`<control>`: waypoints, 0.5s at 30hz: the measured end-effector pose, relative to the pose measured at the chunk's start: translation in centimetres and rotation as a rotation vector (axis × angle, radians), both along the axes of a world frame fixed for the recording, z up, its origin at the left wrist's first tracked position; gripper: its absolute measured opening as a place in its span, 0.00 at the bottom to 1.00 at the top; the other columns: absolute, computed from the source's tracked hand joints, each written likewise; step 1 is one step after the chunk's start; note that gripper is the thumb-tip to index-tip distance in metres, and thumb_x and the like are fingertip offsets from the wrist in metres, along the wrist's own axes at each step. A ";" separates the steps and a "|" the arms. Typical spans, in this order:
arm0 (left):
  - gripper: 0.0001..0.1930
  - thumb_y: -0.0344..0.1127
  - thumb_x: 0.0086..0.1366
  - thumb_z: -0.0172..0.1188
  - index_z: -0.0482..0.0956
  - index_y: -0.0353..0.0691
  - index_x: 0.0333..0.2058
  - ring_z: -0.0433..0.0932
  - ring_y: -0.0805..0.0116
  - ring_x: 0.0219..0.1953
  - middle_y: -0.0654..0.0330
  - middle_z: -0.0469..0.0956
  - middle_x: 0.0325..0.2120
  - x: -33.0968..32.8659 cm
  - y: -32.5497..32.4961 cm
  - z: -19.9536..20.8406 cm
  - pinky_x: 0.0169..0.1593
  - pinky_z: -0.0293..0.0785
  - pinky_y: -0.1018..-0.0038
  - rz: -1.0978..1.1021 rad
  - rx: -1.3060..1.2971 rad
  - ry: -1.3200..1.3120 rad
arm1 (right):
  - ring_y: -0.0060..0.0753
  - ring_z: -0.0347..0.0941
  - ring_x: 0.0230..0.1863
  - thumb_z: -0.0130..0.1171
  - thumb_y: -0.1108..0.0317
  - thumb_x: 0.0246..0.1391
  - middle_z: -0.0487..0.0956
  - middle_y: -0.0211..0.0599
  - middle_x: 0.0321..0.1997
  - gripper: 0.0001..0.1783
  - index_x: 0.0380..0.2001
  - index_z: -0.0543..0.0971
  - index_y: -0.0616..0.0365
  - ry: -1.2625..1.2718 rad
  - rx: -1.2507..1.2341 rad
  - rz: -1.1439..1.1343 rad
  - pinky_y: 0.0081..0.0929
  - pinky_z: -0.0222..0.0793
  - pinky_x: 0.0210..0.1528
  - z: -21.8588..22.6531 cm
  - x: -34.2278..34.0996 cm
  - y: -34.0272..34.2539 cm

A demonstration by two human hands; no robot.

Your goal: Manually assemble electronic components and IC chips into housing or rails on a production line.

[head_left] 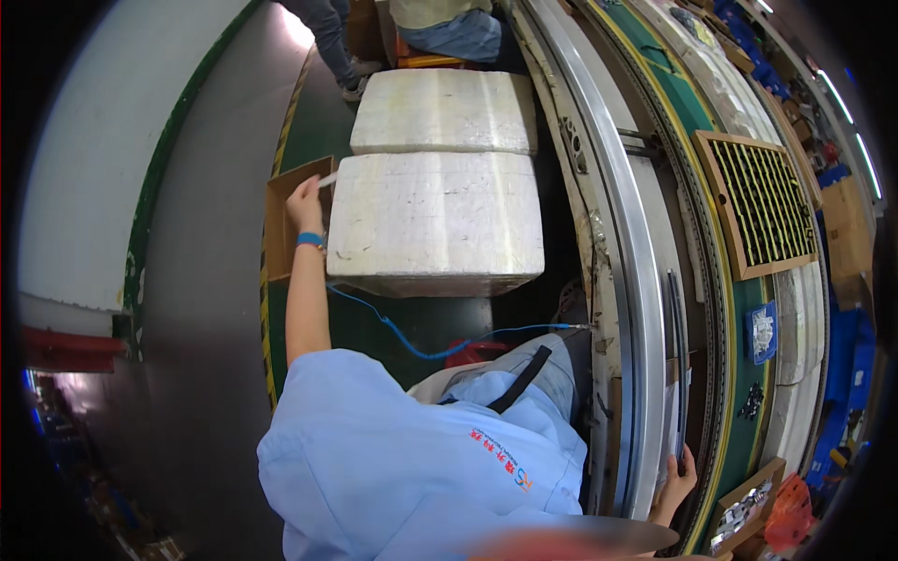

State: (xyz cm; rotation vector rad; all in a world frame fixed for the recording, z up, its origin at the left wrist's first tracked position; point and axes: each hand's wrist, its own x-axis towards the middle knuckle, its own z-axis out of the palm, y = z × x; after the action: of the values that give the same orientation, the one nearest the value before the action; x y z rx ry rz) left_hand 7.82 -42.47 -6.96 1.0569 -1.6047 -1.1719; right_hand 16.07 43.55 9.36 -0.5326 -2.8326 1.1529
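Note:
My left hand point(305, 206) is stretched out to the far left, its fingers closed on a small white strip point(327, 179). It is above an open cardboard box point(281, 245) beside a white foam block point(435, 215). A blue wrist strap point(310, 239) circles that wrist. Low on the right, my right hand point(675, 484) is at the near end of a long thin dark strip point(677, 365), with fingers on either side of it. A pale sheet point(668, 411) lies beside the strip.
A coiled blue cord point(402, 340) runs across to the bench's metal rail point(622, 234). Past the rail, a green conveyor point(739, 309) carries a wooden slotted tray point(760, 204), a small bag point(762, 333) and a parts box point(746, 505). Another foam block point(444, 110) and seated person point(458, 35) are farther off.

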 end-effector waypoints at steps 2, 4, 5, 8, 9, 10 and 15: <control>0.10 0.38 0.58 0.61 0.85 0.41 0.35 0.81 0.54 0.36 0.47 0.82 0.35 2.0 -2.8 -2.1 0.44 0.74 0.69 0.057 -0.291 -0.202 | 0.30 0.73 0.43 0.63 0.77 0.47 0.79 0.41 0.44 0.24 0.51 0.76 0.66 -0.014 0.003 -0.047 0.25 0.67 0.50 0.3 0.7 0.1; 0.11 0.39 0.57 0.61 0.85 0.41 0.35 0.81 0.54 0.37 0.48 0.82 0.34 5.0 -6.4 -7.2 0.44 0.74 0.66 0.149 -0.215 -0.298 | 0.30 0.72 0.41 0.64 0.78 0.44 0.79 0.39 0.42 0.26 0.51 0.76 0.66 0.007 -0.055 -0.103 0.24 0.67 0.48 -0.6 0.7 -0.1; 0.12 0.39 0.57 0.61 0.85 0.40 0.35 0.81 0.56 0.37 0.49 0.83 0.34 6.7 -8.0 -9.7 0.44 0.74 0.65 0.147 -0.133 -0.261 | 0.31 0.73 0.43 0.65 0.78 0.42 0.79 0.40 0.43 0.26 0.50 0.77 0.66 -0.005 -0.012 -0.066 0.26 0.67 0.49 -1.5 0.8 1.2; 0.12 0.36 0.59 0.57 0.84 0.35 0.34 0.81 0.58 0.36 0.50 0.83 0.33 10.2 -10.5 -13.9 0.43 0.74 0.64 0.268 0.028 -0.454 | 0.32 0.73 0.44 0.67 0.75 0.40 0.79 0.42 0.45 0.26 0.48 0.78 0.66 -0.010 -0.003 -0.104 0.27 0.67 0.50 -1.5 0.8 0.6; 0.13 0.35 0.60 0.56 0.83 0.34 0.38 0.81 0.55 0.36 0.48 0.83 0.31 11.1 -11.5 -14.4 0.37 0.76 0.63 0.262 0.037 -0.497 | 0.32 0.73 0.44 0.68 0.74 0.40 0.80 0.42 0.44 0.26 0.47 0.78 0.67 -0.022 -0.019 -0.117 0.27 0.67 0.50 -1.1 0.6 0.3; 0.19 0.37 0.61 0.56 0.78 0.34 0.48 0.82 0.55 0.32 0.44 0.81 0.37 8.6 -9.5 -14.5 0.27 0.76 0.64 0.160 0.458 -0.535 | 0.32 0.74 0.44 0.68 0.73 0.40 0.80 0.42 0.43 0.26 0.47 0.78 0.68 -0.013 0.037 -0.128 0.27 0.67 0.50 -0.9 1.4 -0.1; 0.27 0.32 0.62 0.53 0.64 0.43 0.61 0.81 0.55 0.30 0.48 0.77 0.43 6.9 -8.3 -11.8 0.24 0.78 0.65 0.115 0.395 -0.789 | 0.35 0.75 0.43 0.68 0.70 0.38 0.80 0.45 0.43 0.26 0.45 0.79 0.68 -0.039 0.167 -0.171 0.29 0.69 0.49 -0.5 1.5 0.1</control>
State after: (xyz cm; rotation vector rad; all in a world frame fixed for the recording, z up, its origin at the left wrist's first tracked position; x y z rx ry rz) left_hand 14.73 -50.82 -18.77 2.0237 -1.8801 -1.0755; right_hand 17.57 43.68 8.81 -0.7737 -2.8147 0.8776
